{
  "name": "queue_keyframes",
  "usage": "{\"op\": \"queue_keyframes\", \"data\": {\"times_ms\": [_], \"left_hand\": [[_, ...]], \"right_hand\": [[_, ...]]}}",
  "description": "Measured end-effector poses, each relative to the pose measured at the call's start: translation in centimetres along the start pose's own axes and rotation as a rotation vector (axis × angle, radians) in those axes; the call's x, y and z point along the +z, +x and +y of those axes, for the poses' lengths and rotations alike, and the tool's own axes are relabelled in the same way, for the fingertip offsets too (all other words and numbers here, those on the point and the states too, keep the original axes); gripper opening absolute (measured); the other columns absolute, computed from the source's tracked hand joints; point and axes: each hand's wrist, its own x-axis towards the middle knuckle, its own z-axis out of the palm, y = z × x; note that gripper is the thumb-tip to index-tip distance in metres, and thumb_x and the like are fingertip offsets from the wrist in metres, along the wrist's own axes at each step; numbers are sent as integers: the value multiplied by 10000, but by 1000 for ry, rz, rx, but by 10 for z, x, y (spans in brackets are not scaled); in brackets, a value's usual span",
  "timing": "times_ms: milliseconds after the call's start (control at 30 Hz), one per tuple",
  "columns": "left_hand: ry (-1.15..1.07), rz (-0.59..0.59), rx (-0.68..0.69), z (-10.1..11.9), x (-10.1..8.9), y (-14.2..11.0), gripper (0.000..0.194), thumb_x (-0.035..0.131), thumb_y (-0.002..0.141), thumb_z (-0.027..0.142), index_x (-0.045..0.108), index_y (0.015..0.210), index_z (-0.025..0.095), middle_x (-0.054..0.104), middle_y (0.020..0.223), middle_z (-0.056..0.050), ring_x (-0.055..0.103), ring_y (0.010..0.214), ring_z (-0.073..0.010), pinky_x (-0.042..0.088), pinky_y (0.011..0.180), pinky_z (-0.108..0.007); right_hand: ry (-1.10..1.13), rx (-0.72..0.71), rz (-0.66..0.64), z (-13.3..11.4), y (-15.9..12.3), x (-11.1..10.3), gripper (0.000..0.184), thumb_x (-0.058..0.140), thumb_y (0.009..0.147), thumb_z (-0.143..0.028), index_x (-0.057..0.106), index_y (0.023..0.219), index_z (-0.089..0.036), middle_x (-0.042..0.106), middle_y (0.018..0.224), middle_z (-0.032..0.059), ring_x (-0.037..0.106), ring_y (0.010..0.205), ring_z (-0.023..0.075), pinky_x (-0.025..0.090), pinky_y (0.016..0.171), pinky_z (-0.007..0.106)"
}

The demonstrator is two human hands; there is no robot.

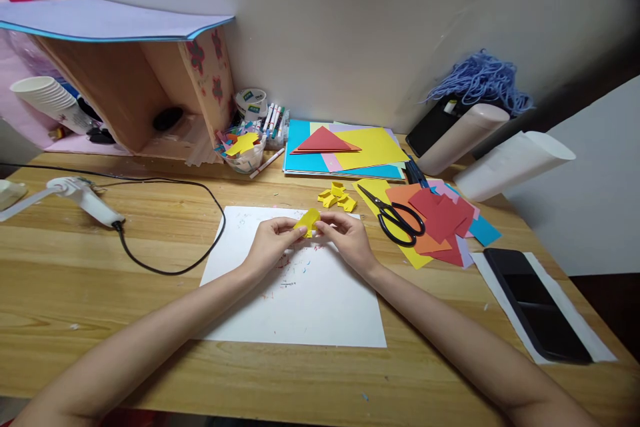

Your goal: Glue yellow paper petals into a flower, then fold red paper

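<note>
Two bare hands meet over a white paper sheet point(295, 313), close together with a small folded yellow paper piece point(307, 219) pinched between them. The left hand point(273, 243) grips its left side with thumb and fingers, and the right hand point(349, 241) holds its right side; the fingertips cover both edges, so its full outline cannot be made out. The piece is above the upper part of the sheet, which bears small coloured specks and marks too blurred to read. Just beyond the hands sits a cluster of yellow folded paper shapes point(337, 196) — they crowd together, and their exact count is hard to tell. To the right, black-handled scissors point(399, 223) lie open across yellow and orange paper, beside overlapping coloured paper scraps point(444, 213) that partly hide one another. Behind, a red paper triangle point(324, 139) rests on a stack of coloured paper point(297, 147). A clear plastic cup point(246, 160) of scraps stands near capped markers point(273, 119), partly blocking them. At the left, a white corded tool point(93, 203) lies on the wooden table point(150, 320) — its far end is too unclear to identify — and the cardboard box point(160, 73) behind it has a dark interior.
</note>
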Motion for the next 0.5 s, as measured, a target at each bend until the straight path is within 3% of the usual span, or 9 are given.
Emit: {"op": "queue_keyframes", "data": {"times_ms": [100,200,333,500], "left_hand": [[4,-2,6,1,0,-1,335,705,616,400,693,794,116,695,779,-92,629,699,-176,496,654,-280],[-9,7,-10,2,1,-3,329,694,628,407,703,813,135,696,764,-80,629,681,-174,491,586,-254],[-17,4,4,0,0,-2,334,691,628,416,707,817,141,687,713,-59,615,629,-155,488,559,-247],[8,-24,45,-2,-2,-3,333,674,652,409,705,836,134,682,711,-56,596,612,-134,497,596,-252]], "right_hand": [[-113,-98,70,0,-2,1,182,608,752,-327,665,850,-184,663,851,62,610,697,166,517,630,299],[-287,-282,103,-1,-5,0,147,576,785,-278,681,867,-214,670,851,61,608,768,185,510,677,320],[-504,-526,22,0,-6,-5,260,500,835,-189,639,1044,-254,661,865,52,596,777,166,490,697,308],[-749,-659,-79,2,-5,-12,349,436,861,-155,567,1164,-268,643,894,62,584,823,166,479,735,304]]}}
